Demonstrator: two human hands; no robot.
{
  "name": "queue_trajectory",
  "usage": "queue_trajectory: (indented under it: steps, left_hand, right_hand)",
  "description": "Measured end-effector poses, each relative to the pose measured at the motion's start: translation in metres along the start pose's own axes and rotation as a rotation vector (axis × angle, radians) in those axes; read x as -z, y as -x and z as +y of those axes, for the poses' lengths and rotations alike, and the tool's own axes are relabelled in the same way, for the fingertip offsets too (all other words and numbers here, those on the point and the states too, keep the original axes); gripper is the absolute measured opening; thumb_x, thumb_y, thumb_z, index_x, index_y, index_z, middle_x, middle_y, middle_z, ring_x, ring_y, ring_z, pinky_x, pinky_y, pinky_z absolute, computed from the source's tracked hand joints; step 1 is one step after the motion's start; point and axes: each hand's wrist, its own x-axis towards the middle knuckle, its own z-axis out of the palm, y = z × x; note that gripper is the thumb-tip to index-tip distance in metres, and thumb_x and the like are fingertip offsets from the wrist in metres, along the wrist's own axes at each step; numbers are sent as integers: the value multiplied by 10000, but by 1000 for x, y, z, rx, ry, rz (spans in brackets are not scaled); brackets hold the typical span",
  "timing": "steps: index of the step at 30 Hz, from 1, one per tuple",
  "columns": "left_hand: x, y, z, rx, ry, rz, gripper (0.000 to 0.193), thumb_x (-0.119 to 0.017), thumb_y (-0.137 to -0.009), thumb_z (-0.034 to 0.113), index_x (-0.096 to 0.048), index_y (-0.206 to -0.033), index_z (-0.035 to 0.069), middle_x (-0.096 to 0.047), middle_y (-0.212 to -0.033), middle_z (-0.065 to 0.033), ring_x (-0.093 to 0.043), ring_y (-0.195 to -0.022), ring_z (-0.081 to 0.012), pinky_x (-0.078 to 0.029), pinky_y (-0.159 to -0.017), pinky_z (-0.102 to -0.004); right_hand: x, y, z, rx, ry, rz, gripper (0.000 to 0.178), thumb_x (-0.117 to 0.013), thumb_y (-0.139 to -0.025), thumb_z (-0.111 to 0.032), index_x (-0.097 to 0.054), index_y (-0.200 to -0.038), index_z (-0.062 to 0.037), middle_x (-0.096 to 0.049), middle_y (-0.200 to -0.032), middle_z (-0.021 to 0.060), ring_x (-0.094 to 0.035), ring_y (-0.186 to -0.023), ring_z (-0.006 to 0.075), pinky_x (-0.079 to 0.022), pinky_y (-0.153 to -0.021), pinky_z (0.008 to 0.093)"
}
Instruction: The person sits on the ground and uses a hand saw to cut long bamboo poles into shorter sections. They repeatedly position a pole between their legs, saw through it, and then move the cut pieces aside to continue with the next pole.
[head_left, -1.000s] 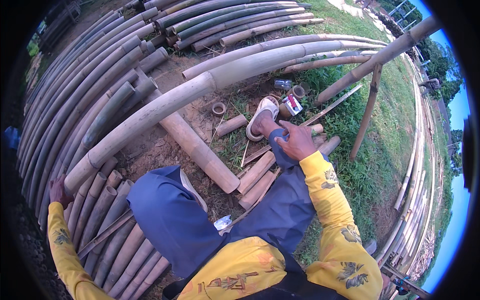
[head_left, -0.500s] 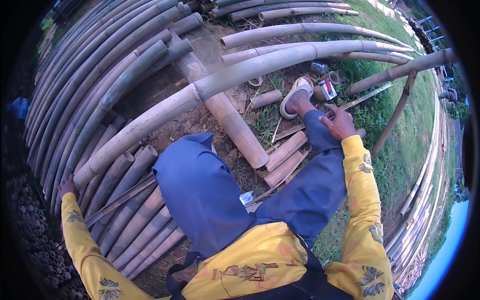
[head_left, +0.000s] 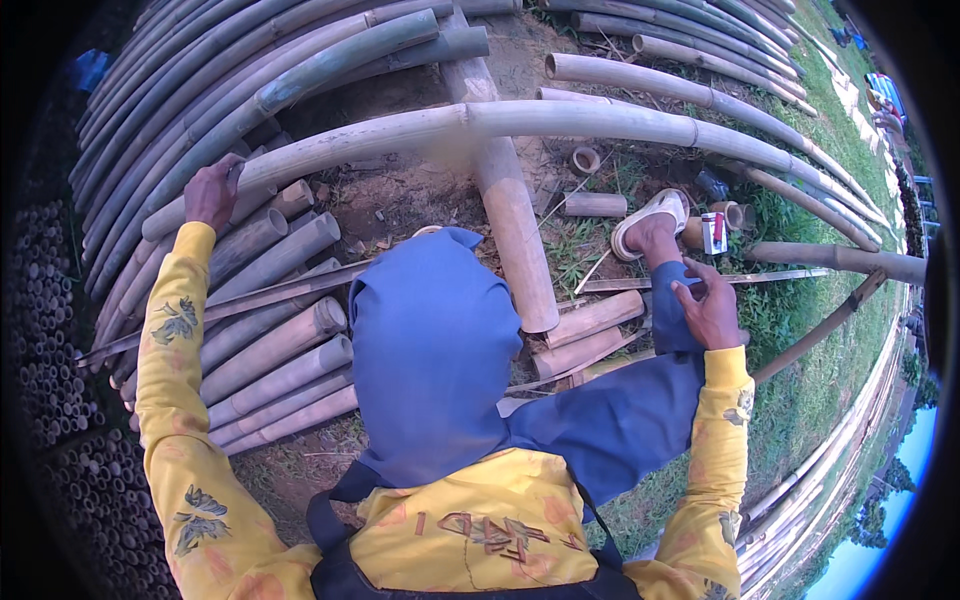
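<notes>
A long pale bamboo pole [head_left: 340, 143] stretches from left to right in front of me, crossing over a thicker bamboo log [head_left: 520, 240] that lies lengthwise. Near the pole's left end, my left hand [head_left: 211, 197] is closed over it from above. My right hand [head_left: 712, 308] hovers over my right lower leg, its fingers curved and apart, with nothing in them. Short bamboo pieces [head_left: 590, 318] lie beside the log. Close to my sandalled foot are a small red-and-white box [head_left: 714, 232] and a bamboo ring [head_left: 586, 159].
Stacked bamboo poles [head_left: 190, 110] fill the far left, with cut lengths [head_left: 270, 355] below them. Bundled bamboo ends [head_left: 45, 320] show at the left rim. A propped bamboo rail [head_left: 830, 258] stands at right, near split strips [head_left: 830, 450] on grass.
My view has shifted. My left hand now sits farther forward on the pole, which lies more level across the view. My right hand's fingers have spread, and it has moved down along my leg.
</notes>
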Motion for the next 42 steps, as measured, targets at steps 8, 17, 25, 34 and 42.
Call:
queue_trajectory:
  steps: [8, 17, 25, 34, 42]
  left_hand:
    - [-36, -23, 219, -550, 196, 345, 632, -815, -805, 343, -564, -1311, 60, -643, -1151, -112, -613, -1105, -285, -461, -963, -410]
    - [-86, -75, 267, -465, -4, 48, 621, -888, -672, 373, -556, -1112, 87, -676, -1036, -114, -661, -1054, -294, -471, -966, -407]
    - [-31, -35, 140, -450, -15, 37, 531, -867, -683, 332, -567, -1058, 103, -686, -1016, -116, -657, -1029, -298, -442, -957, -405]
    - [-2, 35, -112, 377, -493, -53, 552, -732, -846, 185, -562, -1370, 220, -652, -1357, -46, -564, -1329, -259, -331, -1157, -513]
    - [-84, 147, -50, 932, 0, 302, 810, -777, -839, 433, -419, -1496, 123, -535, -1432, -210, -480, -1348, -399, -377, -1118, -519]
  right_hand:
    - [0, -19, -55, 440, -10, -26, 488, -778, -854, -96, -630, -1309, 5, -695, -1049, 196, -707, -853, 322, -574, -786, 376]
    - [6, 10, -32, 177, -13, -104, 501, -794, -826, -111, -652, -1284, 37, -727, -989, 192, -708, -817, 289, -562, -765, 379]
    - [10, 17, -28, 160, 42, -149, 504, -777, -863, -151, -647, -1320, 17, -738, -970, 180, -707, -797, 267, -556, -761, 367]
    - [6, 6, -34, 166, 125, -172, 497, -776, -871, -151, -643, -1322, 8, -743, -985, 166, -705, -809, 277, -558, -775, 373]
    - [-7, -31, -91, 502, 21, -200, 502, -741, -888, -44, -615, -1373, -10, -711, -1038, 121, -688, -871, 194, -538, -857, 341]
